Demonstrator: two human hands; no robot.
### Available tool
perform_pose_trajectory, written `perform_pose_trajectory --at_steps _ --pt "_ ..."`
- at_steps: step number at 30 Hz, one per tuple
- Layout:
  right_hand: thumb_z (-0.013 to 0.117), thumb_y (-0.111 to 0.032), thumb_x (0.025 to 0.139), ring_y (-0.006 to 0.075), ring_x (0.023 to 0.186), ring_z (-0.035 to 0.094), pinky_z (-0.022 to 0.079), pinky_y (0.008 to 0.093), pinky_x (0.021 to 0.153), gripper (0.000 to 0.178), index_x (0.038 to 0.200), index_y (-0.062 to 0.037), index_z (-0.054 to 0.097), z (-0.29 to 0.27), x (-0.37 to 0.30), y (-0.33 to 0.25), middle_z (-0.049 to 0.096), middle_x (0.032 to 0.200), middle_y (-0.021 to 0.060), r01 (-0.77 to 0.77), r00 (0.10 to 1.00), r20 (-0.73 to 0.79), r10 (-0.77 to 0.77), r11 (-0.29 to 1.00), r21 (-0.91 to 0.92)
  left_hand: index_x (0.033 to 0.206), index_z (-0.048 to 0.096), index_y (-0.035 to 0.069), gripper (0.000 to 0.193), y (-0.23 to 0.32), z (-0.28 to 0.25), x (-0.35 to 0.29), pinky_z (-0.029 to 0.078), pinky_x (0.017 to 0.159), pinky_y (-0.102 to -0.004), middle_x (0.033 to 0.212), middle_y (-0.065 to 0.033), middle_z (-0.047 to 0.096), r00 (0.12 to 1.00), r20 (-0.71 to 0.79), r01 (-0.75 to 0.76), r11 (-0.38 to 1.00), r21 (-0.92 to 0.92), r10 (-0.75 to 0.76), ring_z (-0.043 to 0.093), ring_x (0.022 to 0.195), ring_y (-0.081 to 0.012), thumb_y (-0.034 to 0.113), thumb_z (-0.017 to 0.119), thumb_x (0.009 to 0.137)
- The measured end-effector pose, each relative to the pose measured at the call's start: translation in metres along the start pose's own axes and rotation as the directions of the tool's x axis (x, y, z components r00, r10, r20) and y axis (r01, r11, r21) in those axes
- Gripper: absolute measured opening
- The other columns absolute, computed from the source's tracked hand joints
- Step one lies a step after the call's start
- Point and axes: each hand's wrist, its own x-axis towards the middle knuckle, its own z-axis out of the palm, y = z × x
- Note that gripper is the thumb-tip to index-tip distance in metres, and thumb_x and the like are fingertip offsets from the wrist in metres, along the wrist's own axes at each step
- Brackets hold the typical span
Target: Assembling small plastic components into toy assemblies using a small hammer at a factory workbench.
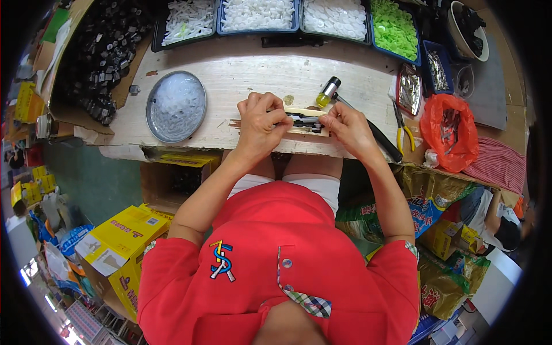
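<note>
I read this as the fitting step: both hands are working a small black part (303, 121) that lies on a pale wooden block (310, 113) near the front edge of the bench (241, 75), straight ahead of the body. My left hand (260, 118) is curled down with its fingertips pinched on the part's left end; my right hand (348, 127) is closed on its right end, thumb and forefinger together on it. The part's long axis runs left to right, along the block and roughly parallel to the bench edge; which end is its front I cannot tell, it is too small and half covered by fingers. By my judgement the next move calls for steady pressure from both sides, keeping the part flat and in line with the block so nothing slips or cocks. A small mallet (330, 91) lies just beyond the block, head toward the block, and yellow-handled pliers (403, 131) sit right of my right hand. A round tray (175, 106) of clear pieces is to the left.
</note>
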Motion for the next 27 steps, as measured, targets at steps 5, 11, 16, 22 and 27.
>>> perform_pose_trajectory --at_steps 5,11,16,22,27 --pt "0.062 -0.025 0.08 0.0205 0.054 0.055 0.041 0.0327 0.053 0.027 0.069 -0.0014 0.055 0.002 0.0 -0.003 0.057 0.057 0.011 -0.06 0.998 -0.016 0.059 0.997 -0.057 0.062 0.061 0.012 0.01 0.0 0.0 0.001 0.027 0.076 -0.034 0.08 0.0028 0.053 1.0 -0.004 0.0 1.0 0.001 0.0 0.045 0.083 -0.018 0.009 0.07 0.058" --pt "0.062 -0.033 0.079 0.0277 0.056 0.058 0.043 0.036 0.052 0.031 0.068 -0.0033 0.058 0.003 -0.009 0.002 0.058 0.058 0.0127 -0.068 0.99 -0.136 0.042 0.979 -0.191 0.066 0.062 0.011 0.009 0.002 0.001 0.005 0.027 0.077 -0.0328 0.083 0.0002 0.053 0.999 0.042 -0.023 1.0 -0.018 0.024 0.045 0.086 -0.018 0.009 0.07 0.062" --pt "0.063 -0.035 0.078 0.0311 0.055 0.057 0.042 0.0389 0.052 0.033 0.066 -0.0043 0.06 0.013 -0.006 0.015 0.057 0.057 0.0148 0.02 0.985 -0.166 -0.037 0.994 -0.105 0.061 0.058 0.011 0.009 0.002 0.0 0.002 0.028 0.073 -0.0356 0.08 -0.0011 0.052 1.0 0.006 -0.018 0.999 0.028 0.017 0.045 0.083 -0.021 0.011 0.068 0.062" --pt "0.064 -0.031 0.08 0.0156 0.048 0.046 0.039 0.031 0.049 0.032 0.069 -0.0021 0.058 -0.014 -0.002 0.001 0.052 0.055 0.01 0.114 0.993 -0.012 -0.117 0.986 -0.121 0.064 0.061 0.01 0.008 0.006 -0.005 0.002 0.027 0.075 -0.0344 0.08 -0.0013 0.052 0.999 0.035 0.013 1.0 -0.004 -0.013 0.044 0.083 -0.0202 0.01 0.068 0.062" --pt "0.061 -0.018 0.081 0.0209 0.067 0.058 0.045 0.0313 0.061 0.017 0.082 -0.001 0.062 -0.11 0.069 -0.023 0.06 0.075 0.0132 0.286 0.764 -0.474 -0.439 0.888 -0.361 0.066 0.061 0.011 0.009 0.006 -0.005 0.005 0.027 0.076 -0.035 0.08 -0.0012 0.052 0.999 0.048 0.017 1.0 -0.015 -0.017 0.044 0.084 -0.0208 0.011 0.069 0.062"
